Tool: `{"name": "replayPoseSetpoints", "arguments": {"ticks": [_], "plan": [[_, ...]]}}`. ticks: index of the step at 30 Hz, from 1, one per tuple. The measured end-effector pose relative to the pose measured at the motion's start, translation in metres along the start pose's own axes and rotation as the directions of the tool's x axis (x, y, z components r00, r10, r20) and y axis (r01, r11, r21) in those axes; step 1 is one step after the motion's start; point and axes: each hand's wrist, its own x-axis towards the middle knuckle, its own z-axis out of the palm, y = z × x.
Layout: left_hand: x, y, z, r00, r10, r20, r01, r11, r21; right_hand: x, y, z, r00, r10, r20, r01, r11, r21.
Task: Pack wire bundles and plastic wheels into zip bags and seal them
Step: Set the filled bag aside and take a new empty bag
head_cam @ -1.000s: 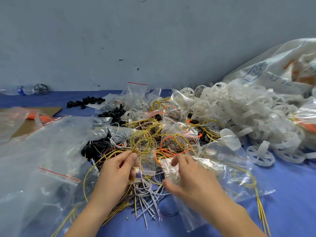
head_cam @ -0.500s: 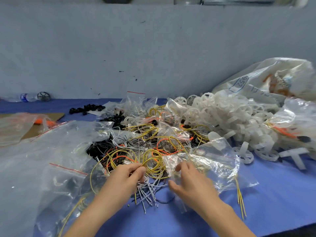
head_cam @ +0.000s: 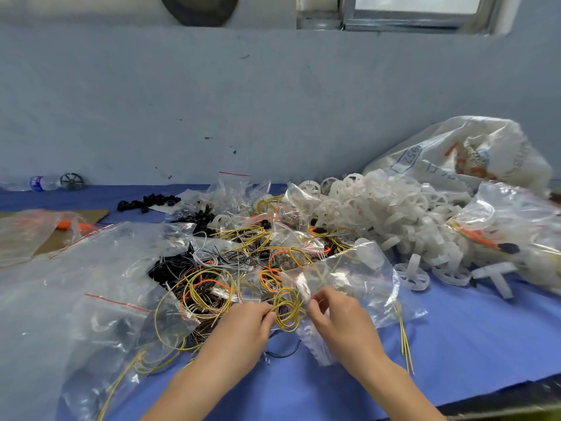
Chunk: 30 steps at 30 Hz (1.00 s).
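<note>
Near the front edge of the blue cloth-covered table (head_cam: 455,344), two bare hands meet. The left hand (head_cam: 243,326) has a tight grip: its fingertips pinch a small round coil of thin yellow wire (head_cam: 287,312). The right hand (head_cam: 343,320) has a pinching grip too, with thumb and fingers closed on the crinkly edge of a clear, shiny plastic zip bag (head_cam: 358,275). The coil touches that edge; I cannot tell if any of it is inside. A few straight yellow wires (head_cam: 405,344) poke out at the bag's right side. Behind the hands lies a messy heap of loose yellow, orange, black and white wires (head_cam: 243,253). To the right sits a big pile of white plastic wheels with spokes (head_cam: 379,214). A large floppy clear bag with a red zip strip (head_cam: 91,268) lies on the left.
</note>
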Motion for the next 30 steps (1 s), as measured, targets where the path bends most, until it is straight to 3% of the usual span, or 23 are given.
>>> {"name": "replayPoseSetpoints", "arguments": {"ticks": [2, 4, 7, 9, 11, 13, 15, 18, 22, 26, 30], "plan": [[0.002, 0.012, 0.000, 1.000, -0.006, 0.026, 0.006, 1.000, -0.001, -0.002, -0.005, -0.003, 0.998, -0.040, -0.052, 0.039, 0.999, -0.028], [0.005, 0.021, -0.002, 0.991, -0.071, 0.112, 0.095, 0.970, -0.224, -0.003, -0.010, -0.005, 0.993, -0.091, -0.070, 0.085, 0.993, -0.079], [0.018, 0.033, -0.006, 0.945, -0.177, 0.277, 0.315, 0.723, -0.615, -0.002, -0.016, -0.006, 0.985, -0.154, -0.077, 0.144, 0.982, -0.124], [0.029, 0.039, -0.009, 0.927, -0.198, 0.319, 0.375, 0.543, -0.751, 0.000, -0.019, -0.008, 0.981, -0.182, -0.070, 0.173, 0.977, -0.125], [0.035, 0.041, -0.010, 0.933, -0.229, 0.278, 0.354, 0.455, -0.817, 0.002, -0.022, -0.010, 0.978, -0.200, -0.066, 0.192, 0.975, -0.110], [0.036, 0.041, -0.008, 0.944, -0.288, 0.160, 0.287, 0.481, -0.828, 0.005, -0.022, -0.012, 0.975, -0.201, -0.098, 0.194, 0.978, -0.072], [0.032, 0.039, -0.004, 0.958, -0.278, 0.066, 0.220, 0.569, -0.793, 0.006, -0.023, -0.015, 0.971, -0.191, -0.144, 0.189, 0.982, -0.029], [0.026, 0.043, -0.002, 0.982, -0.143, 0.120, 0.183, 0.602, -0.777, 0.007, -0.024, -0.016, 0.965, -0.201, -0.168, 0.203, 0.979, -0.007], [0.035, 0.044, -0.008, 0.967, -0.096, 0.236, 0.252, 0.503, -0.827, 0.003, -0.027, -0.013, 0.955, -0.251, -0.158, 0.256, 0.967, 0.011], [0.047, 0.037, -0.009, 0.923, -0.085, 0.375, 0.384, 0.223, -0.896, 0.005, -0.028, -0.019, 0.945, -0.278, -0.172, 0.285, 0.958, 0.015], [0.057, 0.033, -0.004, 0.925, -0.093, 0.369, 0.365, -0.065, -0.929, 0.004, -0.027, -0.018, 0.941, -0.301, -0.157, 0.307, 0.951, 0.018]]}}
